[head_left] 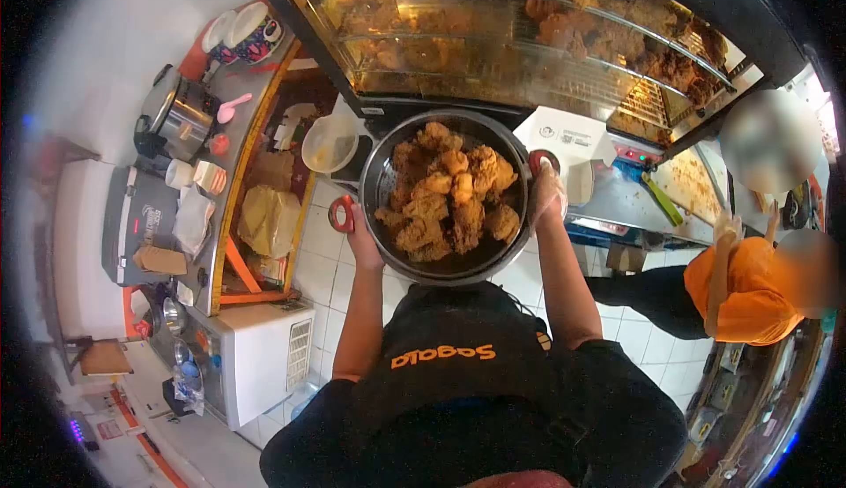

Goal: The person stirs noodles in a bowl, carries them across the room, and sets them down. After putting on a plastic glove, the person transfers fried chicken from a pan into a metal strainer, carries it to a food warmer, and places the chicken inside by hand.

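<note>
A round metal pan [374, 223] with red-ringed handles is held level in front of the body. Several pieces of fried chicken [448, 190] lie inside it. At the pan's left side my left hand [363, 239] is closed round its rim beside the left handle. My right hand [548, 193], which looks covered by a clear glove, grips the right side at the other handle. The glass display cabinet [441, 38], with more fried chicken on its racks, stands just beyond the pan.
A clear plastic tub [330, 144] is left of the pan; a white box [564, 140] is right of it. A pot [181, 118] and a grey case [132, 223] stand on the left counter. Another person in an orange shirt [745, 290] is at the right.
</note>
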### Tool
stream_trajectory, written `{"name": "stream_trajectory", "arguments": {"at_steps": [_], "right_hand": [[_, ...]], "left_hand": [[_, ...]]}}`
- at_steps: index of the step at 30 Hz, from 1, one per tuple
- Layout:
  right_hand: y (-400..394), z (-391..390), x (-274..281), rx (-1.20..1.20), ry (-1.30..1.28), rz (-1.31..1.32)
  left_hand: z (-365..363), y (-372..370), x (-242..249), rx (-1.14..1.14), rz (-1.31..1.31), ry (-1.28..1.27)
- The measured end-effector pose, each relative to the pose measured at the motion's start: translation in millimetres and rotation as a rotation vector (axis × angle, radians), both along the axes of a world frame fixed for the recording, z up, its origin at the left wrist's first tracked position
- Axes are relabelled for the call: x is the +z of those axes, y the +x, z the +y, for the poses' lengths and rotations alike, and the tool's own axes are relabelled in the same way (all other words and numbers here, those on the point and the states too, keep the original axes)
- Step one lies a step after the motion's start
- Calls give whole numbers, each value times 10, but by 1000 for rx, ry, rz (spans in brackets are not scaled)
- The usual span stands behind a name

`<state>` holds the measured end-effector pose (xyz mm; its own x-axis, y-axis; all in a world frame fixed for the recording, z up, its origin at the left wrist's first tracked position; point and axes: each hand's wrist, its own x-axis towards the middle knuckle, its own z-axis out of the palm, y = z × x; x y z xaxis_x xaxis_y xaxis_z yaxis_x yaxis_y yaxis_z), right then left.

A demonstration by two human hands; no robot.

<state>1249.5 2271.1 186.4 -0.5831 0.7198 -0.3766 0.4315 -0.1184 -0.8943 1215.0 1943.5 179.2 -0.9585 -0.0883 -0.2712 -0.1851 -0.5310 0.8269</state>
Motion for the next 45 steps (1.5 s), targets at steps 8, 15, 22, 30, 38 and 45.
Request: {"name": "stream_trajectory", "arguments": {"at_steps": [8,15,22,30,38,45], "right_hand": [[128,-61,-6,236,502,-136],[218,-508,735,-304,173,-260],[-41,-1596,1253,427,898,-1],[-198,-1774,882,389,1028,10],[-182,-1753,876,351,1020,10],[-71,-1703,978,180,900,526]], "left_hand": [[-108,-267,-202,-83,-26,96],[-86,-335,-90,-105,-106,184],[-233,-430,-261,-142,-179,153],[-101,-329,-54,-260,-174,204],[-127,-301,-37,-220,-201,176],[-237,-381,-323,-264,-179,221]]}}
